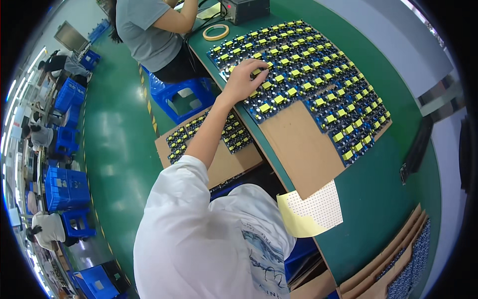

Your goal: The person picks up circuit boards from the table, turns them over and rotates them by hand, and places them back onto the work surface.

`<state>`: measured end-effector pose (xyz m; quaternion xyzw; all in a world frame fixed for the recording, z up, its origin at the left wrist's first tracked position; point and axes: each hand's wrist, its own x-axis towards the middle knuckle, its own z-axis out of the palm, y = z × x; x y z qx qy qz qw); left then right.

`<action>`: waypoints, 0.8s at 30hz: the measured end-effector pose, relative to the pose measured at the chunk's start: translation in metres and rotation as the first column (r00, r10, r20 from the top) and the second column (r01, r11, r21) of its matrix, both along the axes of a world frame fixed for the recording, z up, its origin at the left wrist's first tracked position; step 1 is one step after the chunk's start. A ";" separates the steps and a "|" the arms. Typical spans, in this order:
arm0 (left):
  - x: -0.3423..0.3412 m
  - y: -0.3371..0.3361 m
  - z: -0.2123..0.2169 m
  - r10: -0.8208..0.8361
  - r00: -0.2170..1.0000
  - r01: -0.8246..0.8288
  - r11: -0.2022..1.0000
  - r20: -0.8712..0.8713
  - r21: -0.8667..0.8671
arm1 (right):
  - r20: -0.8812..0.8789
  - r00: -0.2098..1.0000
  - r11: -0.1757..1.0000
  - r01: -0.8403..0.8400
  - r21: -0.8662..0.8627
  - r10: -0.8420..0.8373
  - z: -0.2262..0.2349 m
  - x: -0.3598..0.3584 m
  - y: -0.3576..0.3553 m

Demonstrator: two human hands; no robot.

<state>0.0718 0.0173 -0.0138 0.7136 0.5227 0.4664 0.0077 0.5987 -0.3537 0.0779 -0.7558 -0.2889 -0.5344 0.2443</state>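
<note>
My left hand reaches over a wide array of small circuit boards with yellow block components, set out in rows. Its fingers and thumb curl toward each other just above the boards near the left edge, with a yellow component showing between them. Whatever the fingertips hold, if anything, is too small to make out. Bare brown cardboard shows at the near end of the array. A sheet of small white labels on yellow backing lies at the table's edge, partly over my lap. My right hand is out of view.
More boards lie on a lower cardboard piece at my left. Cardboard layers with boards stand at the near right. A tape roll and a dark box sit at the far end, near a seated co-worker and a blue stool.
</note>
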 end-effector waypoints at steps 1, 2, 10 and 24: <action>0.000 0.000 0.001 -0.004 1.000 0.004 1.000 0.001 -0.015 | 0.213 0.974 0.990 0.103 -0.098 -0.081 0.007 -0.010 0.003; 0.001 -0.001 0.002 -0.011 1.000 0.011 1.000 0.007 0.006 | 0.218 0.972 0.990 0.109 -0.095 -0.086 0.012 -0.017 0.008; 0.094 -0.044 0.020 -0.464 0.870 0.450 0.885 0.165 0.117 | 0.161 -0.097 -0.180 -0.245 0.953 0.982 0.017 -0.054 0.086; 0.209 -0.104 0.027 -0.755 0.068 0.880 0.354 0.652 0.317 | 0.268 -0.963 0.197 0.269 0.943 0.034 -0.035 -0.125 0.190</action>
